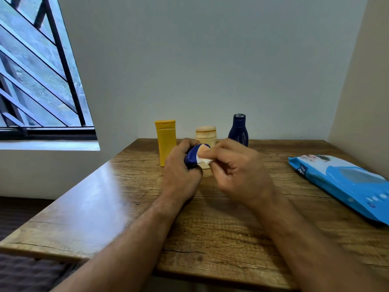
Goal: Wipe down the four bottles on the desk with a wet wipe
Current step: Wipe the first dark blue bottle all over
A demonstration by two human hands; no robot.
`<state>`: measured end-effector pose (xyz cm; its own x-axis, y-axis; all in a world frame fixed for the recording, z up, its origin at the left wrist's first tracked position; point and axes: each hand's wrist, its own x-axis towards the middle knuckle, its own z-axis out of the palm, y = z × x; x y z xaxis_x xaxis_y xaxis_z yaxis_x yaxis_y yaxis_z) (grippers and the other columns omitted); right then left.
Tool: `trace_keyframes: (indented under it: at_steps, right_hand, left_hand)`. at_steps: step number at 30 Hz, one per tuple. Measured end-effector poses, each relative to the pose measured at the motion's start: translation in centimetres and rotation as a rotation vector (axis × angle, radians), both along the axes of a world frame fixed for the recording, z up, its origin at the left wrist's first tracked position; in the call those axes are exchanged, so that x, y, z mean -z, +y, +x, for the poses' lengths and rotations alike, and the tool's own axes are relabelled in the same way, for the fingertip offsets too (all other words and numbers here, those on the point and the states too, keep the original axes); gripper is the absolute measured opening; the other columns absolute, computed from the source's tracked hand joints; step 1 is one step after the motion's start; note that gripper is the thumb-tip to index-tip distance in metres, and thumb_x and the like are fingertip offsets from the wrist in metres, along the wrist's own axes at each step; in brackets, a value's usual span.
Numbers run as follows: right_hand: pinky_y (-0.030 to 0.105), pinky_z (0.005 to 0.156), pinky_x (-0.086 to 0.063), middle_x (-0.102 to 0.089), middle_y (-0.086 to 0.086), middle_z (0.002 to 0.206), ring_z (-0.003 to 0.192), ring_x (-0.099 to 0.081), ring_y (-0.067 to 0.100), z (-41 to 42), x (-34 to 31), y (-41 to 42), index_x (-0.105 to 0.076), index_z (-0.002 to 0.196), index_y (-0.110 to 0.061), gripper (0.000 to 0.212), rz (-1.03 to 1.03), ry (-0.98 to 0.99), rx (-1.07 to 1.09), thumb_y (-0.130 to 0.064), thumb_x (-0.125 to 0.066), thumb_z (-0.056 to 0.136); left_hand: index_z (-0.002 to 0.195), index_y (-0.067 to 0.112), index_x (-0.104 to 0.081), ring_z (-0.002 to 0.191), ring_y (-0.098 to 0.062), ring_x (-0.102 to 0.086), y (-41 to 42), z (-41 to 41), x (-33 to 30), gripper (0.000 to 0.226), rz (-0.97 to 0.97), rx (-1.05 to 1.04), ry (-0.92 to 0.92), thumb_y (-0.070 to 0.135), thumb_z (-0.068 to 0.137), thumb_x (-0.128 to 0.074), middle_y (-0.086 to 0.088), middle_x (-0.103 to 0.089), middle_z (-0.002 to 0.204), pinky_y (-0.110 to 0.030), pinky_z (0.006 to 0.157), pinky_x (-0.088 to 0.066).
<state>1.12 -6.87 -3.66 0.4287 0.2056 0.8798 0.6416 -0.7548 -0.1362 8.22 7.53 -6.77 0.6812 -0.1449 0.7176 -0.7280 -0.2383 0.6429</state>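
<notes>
Seen from the head camera, a person works over a wooden desk [221,228], the left hand [181,171] curled tightly around a small dark-blue bottle [194,155] held just above the desktop near its far middle, while the right hand [237,171] pinches a folded white wet wipe [205,159] against the bottle's exposed upper end. The bottle lies tilted in the fist, its long axis running up and to the right, toward the right hand, so the wiping fingers meet its end head-on and the right hand is plainly the nearer one for the next stroke; most of the body is hidden by the left fingers. It looks glossy, deep blue, with a paler patch at the tip. Behind the hands stand a yellow bottle [166,142], a cream jar-like bottle [205,134] and a taller navy bottle [239,131], all upright. A blue wipes pack [345,184] lies flat well apart to the right.
</notes>
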Motion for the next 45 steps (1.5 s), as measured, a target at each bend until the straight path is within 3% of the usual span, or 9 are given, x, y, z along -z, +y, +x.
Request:
trace_keyframes:
  at_steps: [10,18,21,25,31,34,38,42,45]
  right_hand:
    - [0.002,0.079,-0.041,-0.065,-0.001,0.098,0.087,-0.053,0.0,0.8,0.1,-0.6,-0.071,0.115,-0.011,0.026,0.12,0.01,0.087,-0.008,-0.065,0.09]
    - [0.005,0.077,-0.044,-0.065,0.005,0.098,0.087,-0.059,0.009,0.0,-0.2,-0.6,-0.071,0.113,-0.007,0.027,0.023,-0.102,0.039,-0.007,-0.061,0.088]
    - [0.005,0.078,-0.043,-0.064,0.003,0.097,0.087,-0.057,0.006,0.2,-0.3,-0.9,-0.072,0.107,-0.006,0.024,0.086,-0.084,0.061,0.001,-0.064,0.085]
    - [0.004,0.077,-0.041,-0.063,0.002,0.096,0.086,-0.054,0.003,0.4,0.0,-0.8,-0.071,0.102,-0.007,0.022,0.03,-0.081,0.081,-0.005,-0.055,0.087]
    - [0.004,0.079,-0.042,-0.063,-0.001,0.096,0.086,-0.054,0.0,0.4,-0.3,-0.5,-0.071,0.108,-0.008,0.025,0.147,-0.06,0.082,0.001,-0.065,0.086]
    - [0.001,0.077,-0.04,-0.06,-0.008,0.096,0.084,-0.05,-0.002,0.6,0.0,-0.4,-0.071,0.109,-0.013,0.025,0.108,0.041,0.154,-0.003,-0.066,0.086]
    - [0.002,0.077,-0.041,-0.06,-0.01,0.097,0.086,-0.054,0.0,0.8,-0.2,-0.8,-0.07,0.109,-0.017,0.022,0.209,0.118,0.184,-0.007,-0.062,0.09]
    - [0.003,0.075,-0.042,-0.061,-0.008,0.099,0.089,-0.055,0.001,0.8,-0.1,-0.8,-0.068,0.111,-0.016,0.024,0.222,0.157,0.176,-0.006,-0.06,0.09]
    - [0.003,0.077,-0.042,-0.06,-0.007,0.1,0.09,-0.055,0.002,0.6,-0.2,-0.8,-0.067,0.111,-0.017,0.026,0.232,0.136,0.174,-0.005,-0.059,0.09]
  left_hand:
    - [0.098,0.043,-0.06,0.079,-0.023,-0.059,-0.1,-0.7,-0.7,0.05,-0.109,0.157,0.004,-0.002,0.075,-0.059,0.008,-0.061,0.086,-0.051,0.067,-0.053]
    - [0.105,0.021,-0.059,0.075,-0.013,-0.058,0.0,-0.8,-0.4,0.039,-0.039,0.225,0.026,-0.004,0.076,-0.059,0.005,-0.06,0.085,-0.029,0.065,-0.048]
    - [0.101,0.026,-0.059,0.074,-0.016,-0.058,-0.1,-1.1,-0.7,0.04,-0.069,0.228,0.016,-0.004,0.075,-0.059,0.009,-0.06,0.083,-0.038,0.064,-0.05]
    - [0.099,0.025,-0.058,0.078,-0.036,-0.054,-0.2,-1.2,-1.0,0.039,-0.145,0.255,-0.021,-0.005,0.075,-0.059,-0.003,-0.057,0.084,-0.053,0.068,-0.048]
    - [0.104,0.053,-0.053,0.093,-0.025,-0.059,-0.3,-1.0,-0.8,0.063,-0.086,0.166,-0.058,-0.001,0.074,-0.063,-0.009,-0.056,0.104,-0.039,0.078,-0.052]
    - [0.114,0.026,-0.055,0.093,-0.029,-0.061,-0.1,-1.0,-0.6,0.05,-0.129,0.205,-0.048,-0.004,0.075,-0.065,-0.009,-0.058,0.102,-0.05,0.079,-0.056]
    - [0.116,0.03,-0.053,0.104,0.001,-0.062,-0.2,-1.5,-0.7,0.056,-0.139,0.177,0.008,-0.008,0.08,-0.074,0.005,-0.061,0.109,-0.015,0.084,-0.052]
    - [0.123,0.025,-0.061,0.109,-0.006,-0.063,-0.2,-1.0,-0.5,0.047,-0.109,0.086,-0.042,0.017,0.078,-0.077,0.005,-0.067,0.113,-0.017,0.093,-0.049]
    - [0.123,0.022,-0.061,0.105,-0.001,-0.063,-0.1,-1.3,-0.6,0.047,-0.092,0.069,-0.064,0.02,0.08,-0.078,0.006,-0.068,0.111,-0.011,0.085,-0.047]
